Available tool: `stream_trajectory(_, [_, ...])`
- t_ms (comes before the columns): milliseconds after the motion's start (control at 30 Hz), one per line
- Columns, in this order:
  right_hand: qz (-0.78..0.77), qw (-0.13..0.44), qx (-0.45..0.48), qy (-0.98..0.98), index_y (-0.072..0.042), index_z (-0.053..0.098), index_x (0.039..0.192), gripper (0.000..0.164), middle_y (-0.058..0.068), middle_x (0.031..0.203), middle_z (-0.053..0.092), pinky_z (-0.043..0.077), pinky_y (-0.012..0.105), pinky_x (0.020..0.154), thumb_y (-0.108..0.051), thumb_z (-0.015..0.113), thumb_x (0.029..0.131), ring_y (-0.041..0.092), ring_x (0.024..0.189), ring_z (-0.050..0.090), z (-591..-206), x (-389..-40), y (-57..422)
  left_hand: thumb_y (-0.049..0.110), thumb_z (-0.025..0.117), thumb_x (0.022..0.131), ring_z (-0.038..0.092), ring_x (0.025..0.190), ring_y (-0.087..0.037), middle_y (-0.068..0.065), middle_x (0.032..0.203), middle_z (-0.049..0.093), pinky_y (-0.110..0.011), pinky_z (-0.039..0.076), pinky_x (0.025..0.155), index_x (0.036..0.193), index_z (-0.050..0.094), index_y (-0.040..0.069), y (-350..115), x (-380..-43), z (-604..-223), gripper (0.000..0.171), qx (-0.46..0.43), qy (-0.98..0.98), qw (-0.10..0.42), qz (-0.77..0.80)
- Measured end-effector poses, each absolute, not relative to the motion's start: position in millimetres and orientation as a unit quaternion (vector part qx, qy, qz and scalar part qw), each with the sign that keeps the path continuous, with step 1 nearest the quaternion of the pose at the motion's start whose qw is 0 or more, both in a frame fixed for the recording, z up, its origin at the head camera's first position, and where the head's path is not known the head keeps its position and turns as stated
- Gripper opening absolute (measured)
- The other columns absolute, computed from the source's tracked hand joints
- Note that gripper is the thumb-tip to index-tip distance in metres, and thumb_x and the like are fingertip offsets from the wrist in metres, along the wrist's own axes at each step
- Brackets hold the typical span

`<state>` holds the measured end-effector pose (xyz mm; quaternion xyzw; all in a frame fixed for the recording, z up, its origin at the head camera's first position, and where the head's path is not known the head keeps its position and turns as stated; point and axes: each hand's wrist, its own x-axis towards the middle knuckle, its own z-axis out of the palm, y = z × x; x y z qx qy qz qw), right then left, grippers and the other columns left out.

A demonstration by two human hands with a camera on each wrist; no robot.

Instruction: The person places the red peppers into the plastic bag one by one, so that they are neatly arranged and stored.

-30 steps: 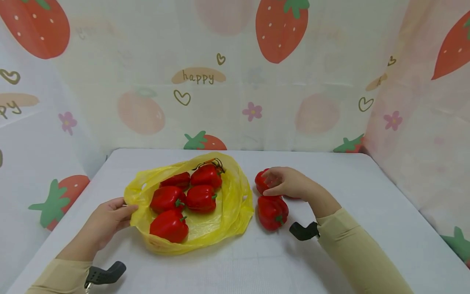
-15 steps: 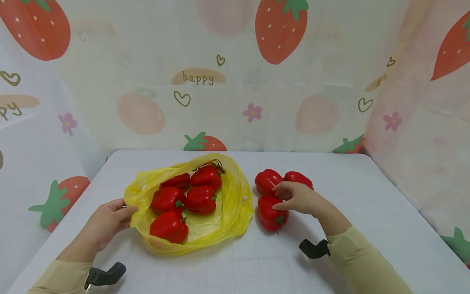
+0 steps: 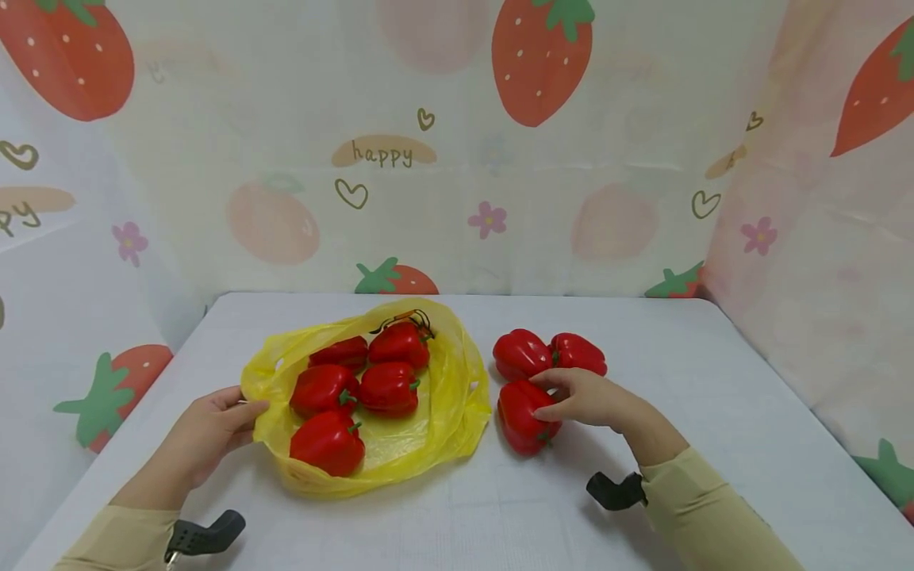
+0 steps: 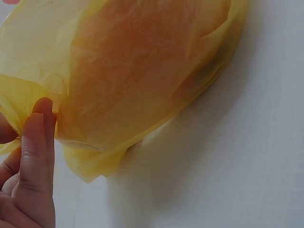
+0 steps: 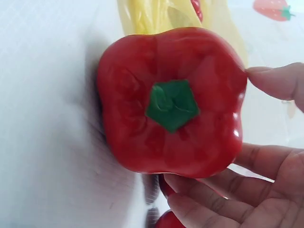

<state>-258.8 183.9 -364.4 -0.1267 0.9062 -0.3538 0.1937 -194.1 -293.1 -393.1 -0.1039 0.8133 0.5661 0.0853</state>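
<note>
A yellow plastic bag (image 3: 450,420) lies with its mouth spread, several red bell peppers (image 3: 327,444) inside. My left hand (image 3: 210,432) pinches the bag's left rim between thumb and fingers, and the left wrist view shows the gathered film (image 4: 28,102) at the fingertips. To the right of the bag, my right hand (image 3: 600,400) grips a red bell pepper (image 3: 517,420) that sits on the table. In the right wrist view its green stem (image 5: 173,104) faces the camera, with the thumb on one side and the fingers on the other.
Two more red bell peppers, one left (image 3: 521,353) and one right (image 3: 578,353), lie just beyond the right hand. Dark thin ties (image 3: 410,319) show at the back of the bag's opening. A strawberry-print curtain (image 3: 400,79) stands behind the white table (image 3: 443,531).
My right hand has come back toward me and to the right, from the farther peppers to the nearest one, which it now holds. The left hand keeps its place on the bag.
</note>
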Motion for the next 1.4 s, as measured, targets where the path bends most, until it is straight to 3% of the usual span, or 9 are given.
stream_trajectory(267, [-0.353, 0.195, -0.125, 0.906, -0.02, 0.053, 0.124, 0.068, 0.003, 0.115, 0.053, 0.054, 0.037, 0.073, -0.039, 0.08, 0.064, 0.022, 0.108, 0.047, -368.4, -255.4, 177.9, 0.041, 0.056, 0.089, 0.061, 0.09, -0.011, -0.013, 0.123, 0.055, -0.027, 0.052, 0.08, 0.137, 0.035, -0.003, -292.4, -194.3, -392.1, 0.069, -0.097, 0.81, 0.085, 0.573])
stream_trajectory(400, [-0.35, 0.19, -0.131, 0.908, -0.021, 0.054, 0.12, 0.066, 0.003, 0.113, 0.054, 0.054, 0.036, 0.071, -0.036, 0.082, 0.062, 0.022, 0.106, 0.048, -369.6, -255.3, 176.0, 0.041, 0.055, 0.089, 0.061, 0.091, -0.011, -0.014, 0.124, 0.053, -0.027, 0.052, 0.08, 0.137, 0.035, -0.003, -291.9, -194.2, -390.6, 0.068, -0.094, 0.811, 0.084, 0.572])
stream_trajectory(767, [-0.349, 0.228, -0.148, 0.897, -0.029, 0.051, 0.125, 0.066, 0.001, 0.12, 0.05, 0.053, 0.037, 0.073, -0.018, 0.079, 0.066, 0.024, 0.11, 0.045, -369.8, -255.5, 184.0, 0.04, 0.055, 0.089, 0.061, 0.09, -0.011, -0.012, 0.12, 0.056, -0.027, 0.052, 0.08, 0.137, 0.034, -0.004, -291.6, -192.6, -389.2, 0.068, -0.097, 0.81, 0.084, 0.573])
stream_trajectory(1100, [-0.337, 0.231, -0.187, 0.893, -0.017, 0.052, 0.122, 0.06, 0.002, 0.114, 0.053, 0.053, 0.035, 0.075, -0.017, 0.078, 0.067, 0.022, 0.105, 0.048, -363.0, -255.6, 190.7, 0.041, 0.055, 0.09, 0.061, 0.09, -0.011, -0.014, 0.121, 0.055, -0.027, 0.052, 0.08, 0.137, 0.035, -0.004, -291.6, -192.6, -389.8, 0.068, -0.095, 0.814, 0.082, 0.568])
stream_trajectory(1400, [-0.354, 0.27, -0.237, 0.863, -0.027, 0.048, 0.127, 0.063, 0.002, 0.124, 0.048, 0.051, 0.038, 0.081, -0.012, 0.074, 0.071, 0.025, 0.113, 0.044, -364.6, -253.1, 195.7, 0.041, 0.055, 0.089, 0.06, 0.09, -0.012, -0.015, 0.123, 0.054, -0.027, 0.052, 0.08, 0.137, 0.034, -0.003, -291.4, -191.5, -389.7, 0.068, -0.098, 0.816, 0.084, 0.563])
